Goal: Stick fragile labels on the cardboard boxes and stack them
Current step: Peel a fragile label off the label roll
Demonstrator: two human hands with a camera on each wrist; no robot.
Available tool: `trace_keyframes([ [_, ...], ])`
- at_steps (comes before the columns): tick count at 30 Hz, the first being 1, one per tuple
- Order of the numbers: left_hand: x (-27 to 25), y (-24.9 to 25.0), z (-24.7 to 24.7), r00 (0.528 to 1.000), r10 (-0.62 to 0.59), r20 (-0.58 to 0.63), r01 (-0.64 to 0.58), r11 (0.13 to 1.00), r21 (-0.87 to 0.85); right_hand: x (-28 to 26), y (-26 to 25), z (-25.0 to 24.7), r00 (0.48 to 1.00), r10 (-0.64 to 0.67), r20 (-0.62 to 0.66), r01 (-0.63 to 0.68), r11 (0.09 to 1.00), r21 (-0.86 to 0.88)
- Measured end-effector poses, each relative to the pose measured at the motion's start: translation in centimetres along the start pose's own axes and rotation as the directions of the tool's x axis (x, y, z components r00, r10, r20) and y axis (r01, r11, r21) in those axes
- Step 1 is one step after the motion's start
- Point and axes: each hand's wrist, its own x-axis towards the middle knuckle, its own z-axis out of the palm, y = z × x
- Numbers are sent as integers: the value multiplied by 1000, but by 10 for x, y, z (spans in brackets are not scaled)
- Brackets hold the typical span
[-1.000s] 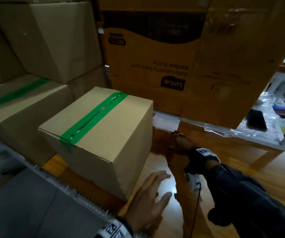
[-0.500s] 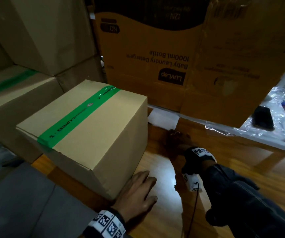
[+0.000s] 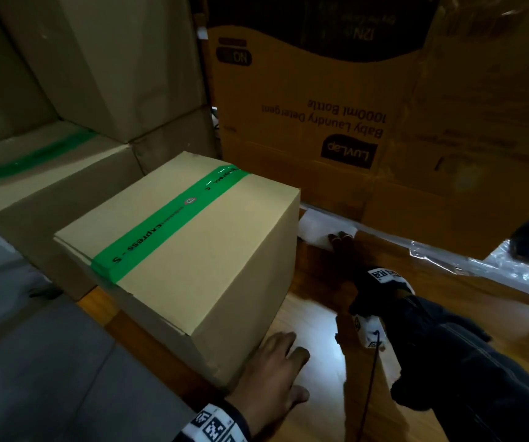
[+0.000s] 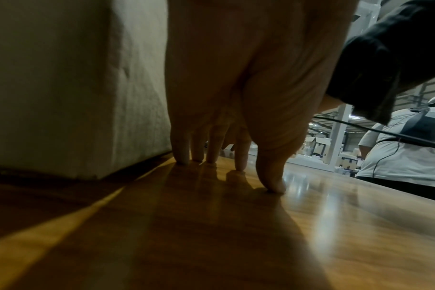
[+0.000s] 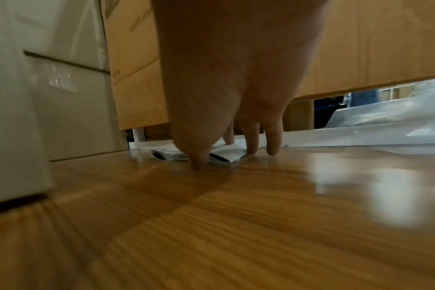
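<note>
Fingers (image 5: 251,141) of the right hand (image 3: 341,250) have reached forward, now pressing loosely spread on the white labels (image 5: 226,155) behind the green-taped box (image 3: 193,250); pickup seems next.

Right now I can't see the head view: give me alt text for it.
A right hand reaches across a wooden table to white labels lying below a large printed carton. The left hand rests open on the table beside a box sealed with green tape. More boxes are stacked behind it.
</note>
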Motion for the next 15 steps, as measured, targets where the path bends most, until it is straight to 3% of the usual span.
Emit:
trace_keyframes([
  [7, 5, 1, -5, 1000, -8, 7, 8, 1000, -14, 11, 1, 3, 999, -33, -29, 30, 996, -89],
  [12, 9, 7, -8, 1000, -17, 25, 17, 1000, 15, -13, 8, -15, 987, -11, -163, 8, 1000, -23],
  [15, 9, 8, -9, 999, -22, 34, 21, 1000, 19, -52, 7, -27, 998, 9, -67, -7, 999, 34],
])
